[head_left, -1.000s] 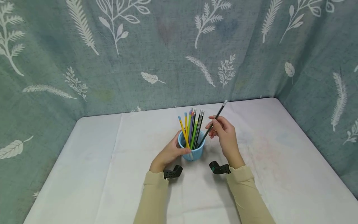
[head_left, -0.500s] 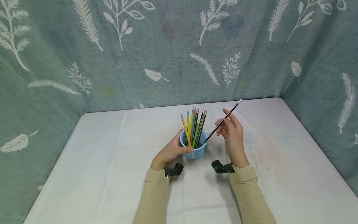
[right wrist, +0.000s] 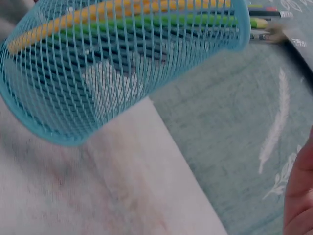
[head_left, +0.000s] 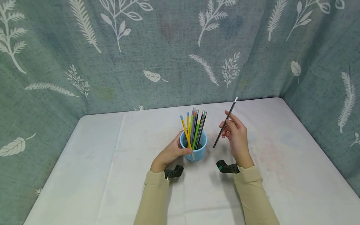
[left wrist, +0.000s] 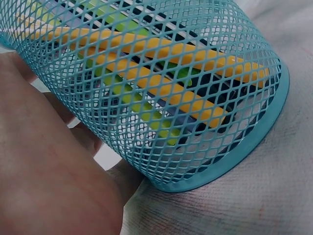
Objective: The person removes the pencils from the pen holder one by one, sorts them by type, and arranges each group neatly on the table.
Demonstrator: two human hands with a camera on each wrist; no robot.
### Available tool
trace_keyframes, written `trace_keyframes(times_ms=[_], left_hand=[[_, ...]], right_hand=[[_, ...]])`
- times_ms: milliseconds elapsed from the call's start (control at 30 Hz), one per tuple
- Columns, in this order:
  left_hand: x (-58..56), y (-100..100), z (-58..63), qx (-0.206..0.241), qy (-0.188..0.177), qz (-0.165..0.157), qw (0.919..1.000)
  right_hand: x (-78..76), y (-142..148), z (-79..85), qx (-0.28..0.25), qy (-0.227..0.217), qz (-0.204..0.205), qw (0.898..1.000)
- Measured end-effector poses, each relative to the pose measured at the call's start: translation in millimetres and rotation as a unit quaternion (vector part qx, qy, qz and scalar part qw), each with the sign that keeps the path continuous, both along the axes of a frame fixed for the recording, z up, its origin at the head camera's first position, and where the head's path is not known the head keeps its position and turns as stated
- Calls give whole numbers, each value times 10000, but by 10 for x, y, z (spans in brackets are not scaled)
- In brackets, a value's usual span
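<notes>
A light-blue mesh pencil cup (head_left: 199,154) stands on the white-covered table, and my left hand (head_left: 169,153) grips its left side with the thumb at the front. Yellow, green, purple and black pencils (head_left: 196,131) lean inside it, ends up. Right of the cup, my right hand (head_left: 237,139) pinches a black pencil (head_left: 232,108) between thumb and fingers. That pencil is tilted, its silvery end up, its lower tip outside the cup. In the right wrist view the held pencil (right wrist: 296,55) is blurred. Through the mesh wall (left wrist: 112,113), the left wrist view shows pencils' lower ends.
A white cloth (head_left: 135,187) covers the table. Behind and to both sides hangs a grey-green curtain (head_left: 174,56) with white leaf prints. Black devices are strapped to the left wrist (head_left: 174,172) and the right wrist (head_left: 227,167).
My right hand has moved right with the black pencil, whose lower tip has come out of the cup. The pencil has turned steeper since half a second ago. My left hand keeps its grip.
</notes>
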State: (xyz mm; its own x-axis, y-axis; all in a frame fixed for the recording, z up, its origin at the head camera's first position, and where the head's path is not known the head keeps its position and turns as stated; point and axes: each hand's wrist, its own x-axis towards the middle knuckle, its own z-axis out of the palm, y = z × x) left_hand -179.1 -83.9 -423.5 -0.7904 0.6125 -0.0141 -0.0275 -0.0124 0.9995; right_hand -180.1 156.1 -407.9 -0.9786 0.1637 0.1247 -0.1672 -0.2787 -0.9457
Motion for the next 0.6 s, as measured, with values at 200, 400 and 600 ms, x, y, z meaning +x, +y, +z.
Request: trace_keyframes(times_ms=[200, 400, 600], left_hand=[[-7, 2, -30, 20, 13, -65, 10000], [-67, -15, -156, 21, -11, -31, 10000], [-82, -28, -199, 12, -75, 68, 9999]], right_hand=[[-26, 55, -68, 704, -352, 110, 9968], [-62, 87, -160, 1208, -949, 461, 9871], [-97, 108, -251, 1561, -1174, 730, 9780]])
